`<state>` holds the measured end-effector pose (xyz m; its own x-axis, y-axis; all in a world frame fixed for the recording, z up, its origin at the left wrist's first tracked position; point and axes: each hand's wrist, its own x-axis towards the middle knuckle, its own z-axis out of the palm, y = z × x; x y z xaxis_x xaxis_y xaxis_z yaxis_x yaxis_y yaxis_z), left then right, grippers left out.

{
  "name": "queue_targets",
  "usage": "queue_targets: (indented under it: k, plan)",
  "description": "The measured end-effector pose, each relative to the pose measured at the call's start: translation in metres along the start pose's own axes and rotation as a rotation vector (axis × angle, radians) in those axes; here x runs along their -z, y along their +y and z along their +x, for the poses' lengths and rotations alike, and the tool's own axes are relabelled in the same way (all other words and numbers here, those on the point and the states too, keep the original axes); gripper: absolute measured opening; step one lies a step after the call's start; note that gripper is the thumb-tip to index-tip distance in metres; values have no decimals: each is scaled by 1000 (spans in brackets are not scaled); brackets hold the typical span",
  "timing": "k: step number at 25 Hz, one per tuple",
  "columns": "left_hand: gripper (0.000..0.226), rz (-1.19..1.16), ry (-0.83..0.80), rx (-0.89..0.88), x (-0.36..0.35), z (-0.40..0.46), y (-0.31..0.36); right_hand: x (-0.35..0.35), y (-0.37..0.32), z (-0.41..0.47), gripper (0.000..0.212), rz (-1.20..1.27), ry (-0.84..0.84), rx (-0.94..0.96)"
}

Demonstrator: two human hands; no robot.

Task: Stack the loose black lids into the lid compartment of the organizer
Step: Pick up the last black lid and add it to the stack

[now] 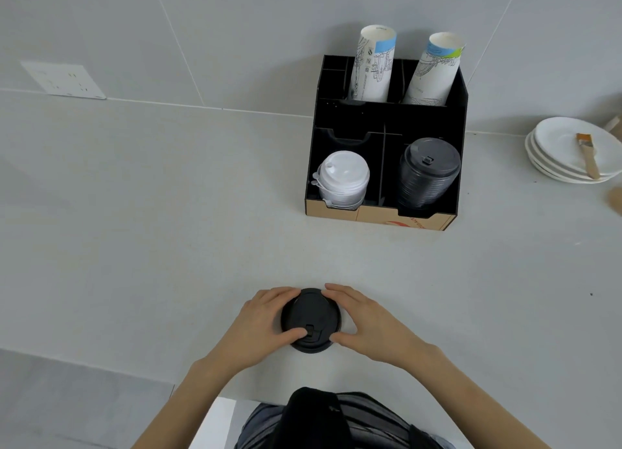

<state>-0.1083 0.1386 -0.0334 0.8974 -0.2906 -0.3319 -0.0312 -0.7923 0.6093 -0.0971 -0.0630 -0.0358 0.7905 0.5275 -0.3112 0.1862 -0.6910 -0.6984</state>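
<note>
Your left hand (pixel 262 320) and right hand (pixel 367 324) cup the loose black lids (pixel 311 319) on the counter (pixel 134 230) — fingers curled against the rim. The organizer (pixel 383 146) stands well beyond, its right front compartment holding a black lid stack (pixel 427 176).

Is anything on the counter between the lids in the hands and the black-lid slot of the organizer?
Nothing visible. Both hands, left and right, cup the loose lids near the counter's front edge. The counter between them and the organizer is bare. The black-lid stack already in the front right slot leaves its top open.
</note>
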Motion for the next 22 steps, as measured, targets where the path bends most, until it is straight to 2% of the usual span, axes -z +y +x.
queue_targets:
  k: [13, 22]
  plan:
    - [94, 44, -96, -109, 11, 13, 13, 17, 3, -6, 55, 41, 101, 23]
    - [89, 18, -28, -236, 32, 44, 50, 60, 6, -16, 53, 61, 297, 35]
